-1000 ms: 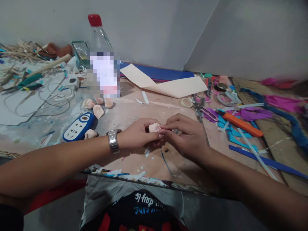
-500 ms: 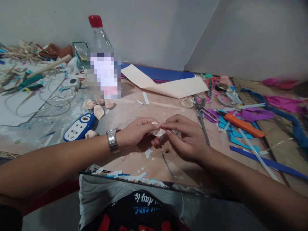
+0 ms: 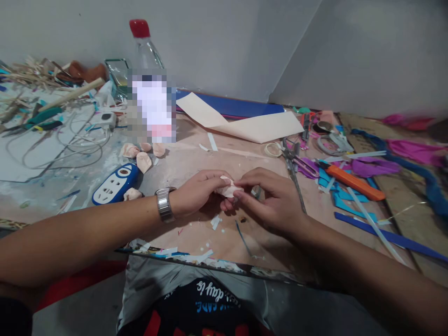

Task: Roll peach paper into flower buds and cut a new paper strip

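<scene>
Hands (image 3: 194, 193) (image 3: 275, 200) pinch a pale piece (image 3: 228, 190), open tabletop (image 3: 234, 161) beyond, edge (image 3: 217, 266) nearer.

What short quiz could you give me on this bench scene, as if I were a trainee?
1. True or false: the left hand and right hand both touch the pale piece.
2. Which is nearer the left hand: A, the blue-and-white socket block; B, the orange utility knife?
3. Fill in: the clear bottle has a ____ cap.

Key: 1 true; 2 A; 3 red.
</scene>
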The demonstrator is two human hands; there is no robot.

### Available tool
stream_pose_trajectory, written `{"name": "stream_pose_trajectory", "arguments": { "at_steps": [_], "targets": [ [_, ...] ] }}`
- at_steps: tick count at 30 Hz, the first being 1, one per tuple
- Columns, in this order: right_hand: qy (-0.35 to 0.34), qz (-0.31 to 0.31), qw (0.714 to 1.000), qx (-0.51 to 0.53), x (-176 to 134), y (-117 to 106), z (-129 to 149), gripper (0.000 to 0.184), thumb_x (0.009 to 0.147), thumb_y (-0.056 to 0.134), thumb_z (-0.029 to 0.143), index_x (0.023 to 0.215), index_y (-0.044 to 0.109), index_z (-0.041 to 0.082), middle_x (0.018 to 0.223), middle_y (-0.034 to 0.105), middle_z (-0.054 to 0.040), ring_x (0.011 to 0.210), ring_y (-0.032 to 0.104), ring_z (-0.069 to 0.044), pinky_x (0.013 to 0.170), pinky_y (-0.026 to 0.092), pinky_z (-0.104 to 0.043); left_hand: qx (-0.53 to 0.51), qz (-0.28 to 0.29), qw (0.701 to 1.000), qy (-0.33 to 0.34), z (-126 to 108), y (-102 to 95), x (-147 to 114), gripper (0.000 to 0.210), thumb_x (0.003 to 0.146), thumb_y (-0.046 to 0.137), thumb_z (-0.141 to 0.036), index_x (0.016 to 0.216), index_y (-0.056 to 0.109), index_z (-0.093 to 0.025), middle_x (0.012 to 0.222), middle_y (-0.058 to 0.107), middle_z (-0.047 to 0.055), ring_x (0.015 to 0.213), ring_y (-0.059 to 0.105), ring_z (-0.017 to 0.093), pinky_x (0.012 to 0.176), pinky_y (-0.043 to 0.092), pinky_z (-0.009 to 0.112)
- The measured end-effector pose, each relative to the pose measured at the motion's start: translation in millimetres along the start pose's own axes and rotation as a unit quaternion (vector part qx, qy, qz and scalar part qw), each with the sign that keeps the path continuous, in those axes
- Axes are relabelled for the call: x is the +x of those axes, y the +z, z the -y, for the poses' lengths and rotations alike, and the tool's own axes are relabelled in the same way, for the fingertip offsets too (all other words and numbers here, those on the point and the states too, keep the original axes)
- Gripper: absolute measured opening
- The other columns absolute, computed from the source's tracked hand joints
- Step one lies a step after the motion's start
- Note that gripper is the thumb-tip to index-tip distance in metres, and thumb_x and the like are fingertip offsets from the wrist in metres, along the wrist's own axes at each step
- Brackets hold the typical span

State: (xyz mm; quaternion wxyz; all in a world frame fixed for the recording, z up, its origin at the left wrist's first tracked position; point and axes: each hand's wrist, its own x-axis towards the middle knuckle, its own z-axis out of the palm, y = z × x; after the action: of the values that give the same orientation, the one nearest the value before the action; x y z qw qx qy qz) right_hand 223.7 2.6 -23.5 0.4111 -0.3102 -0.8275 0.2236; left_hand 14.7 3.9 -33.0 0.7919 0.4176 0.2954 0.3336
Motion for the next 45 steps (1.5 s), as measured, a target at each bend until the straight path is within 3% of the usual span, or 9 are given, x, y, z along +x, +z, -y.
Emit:
{"name": "stream_pose_trajectory", "arguments": {
  "at_steps": [7, 14, 19, 27, 36, 41, 45],
  "targets": [
    [-0.049, -0.013, 0.998, -0.039, -0.5, 0.5, -2.5, 0.012, 0.092, 0.076, 0.021, 0.103, 0.077, 0.023, 0.092, 0.072, -0.0050, 0.079, 0.070, -0.017, 0.066, 0.059, -0.029, -0.014, 0.004, 1.000, -0.010, -0.9, 2.2, -0.5, 0.025, 0.094, 0.064, -0.035, 0.085, 0.064, -0.012, 0.073, 0.068, 0.005, 0.062, 0.064, 0.011, 0.067, 0.053, 0.025],
    [-0.053, 0.000, 0.998, -0.034, 0.4, -2.0, -0.3, 0.030, 0.089, 0.071, 0.013, 0.117, 0.072, 0.026, 0.098, 0.069, -0.0051, 0.081, 0.066, -0.018, 0.068, 0.058, -0.031, -0.009, -0.004, 1.000, -0.007, -2.5, 3.1, -0.9, 0.025, 0.094, 0.065, -0.035, 0.084, 0.064, -0.012, 0.073, 0.068, 0.005, 0.061, 0.064, 0.011, 0.066, 0.052, 0.024],
    [-0.066, 0.010, 0.996, -0.057, -2.2, -1.1, -5.2, 0.027, 0.088, 0.070, 0.010, 0.109, 0.076, 0.026, 0.104, 0.068, -0.0059, 0.089, 0.069, -0.018, 0.076, 0.059, -0.032, -0.014, -0.022, 0.999, -0.021, -5.6, 4.0, -0.5, 0.019, 0.092, 0.063, -0.029, 0.082, 0.063, -0.012, 0.069, 0.068, 0.004, 0.056, 0.063, 0.010, 0.061, 0.051, 0.022],
    [-0.056, 0.013, 0.997, -0.059, -1.1, -2.3, -3.9, 0.015, 0.093, 0.072, 0.019, 0.106, 0.078, 0.025, 0.100, 0.070, -0.0069, 0.089, 0.069, -0.021, 0.078, 0.060, -0.035, -0.009, -0.022, 0.999, -0.021, -3.8, 4.4, 0.4, 0.019, 0.095, 0.060, -0.027, 0.082, 0.062, -0.013, 0.072, 0.068, 0.003, 0.055, 0.063, 0.008, 0.060, 0.051, 0.020],
    [-0.059, 0.024, 0.996, -0.056, -1.6, -1.8, -4.4, 0.022, 0.091, 0.068, 0.013, 0.108, 0.076, 0.025, 0.105, 0.068, -0.0073, 0.092, 0.069, -0.021, 0.078, 0.060, -0.036, -0.016, -0.017, 0.999, -0.033, -4.3, 4.4, -0.2, 0.019, 0.094, 0.064, -0.031, 0.085, 0.063, -0.014, 0.072, 0.067, 0.002, 0.057, 0.062, 0.008, 0.061, 0.050, 0.021],
    [-0.028, 0.021, 0.999, -0.035, 0.0, 1.0, -1.2, 0.013, 0.088, 0.068, 0.010, 0.096, 0.071, 0.021, 0.097, 0.066, -0.0060, 0.079, 0.065, -0.017, 0.065, 0.055, -0.030, 0.044, -0.016, 0.999, -0.010, -1.4, 9.8, -5.1, 0.022, 0.096, 0.063, -0.036, 0.089, 0.060, -0.015, 0.078, 0.066, 0.001, 0.061, 0.063, 0.008, 0.060, 0.050, 0.021],
    [-0.012, 0.022, 0.999, -0.027, 0.6, 1.6, 0.4, 0.011, 0.088, 0.068, 0.011, 0.094, 0.070, 0.020, 0.095, 0.065, -0.0056, 0.076, 0.063, -0.016, 0.063, 0.054, -0.029, 0.129, -0.019, 0.991, 0.018, 3.0, 9.9, -7.6, 0.026, 0.100, 0.057, -0.042, 0.093, 0.057, -0.017, 0.077, 0.065, 0.001, 0.061, 0.061, 0.010, 0.057, 0.049, 0.021]
  ]
}}
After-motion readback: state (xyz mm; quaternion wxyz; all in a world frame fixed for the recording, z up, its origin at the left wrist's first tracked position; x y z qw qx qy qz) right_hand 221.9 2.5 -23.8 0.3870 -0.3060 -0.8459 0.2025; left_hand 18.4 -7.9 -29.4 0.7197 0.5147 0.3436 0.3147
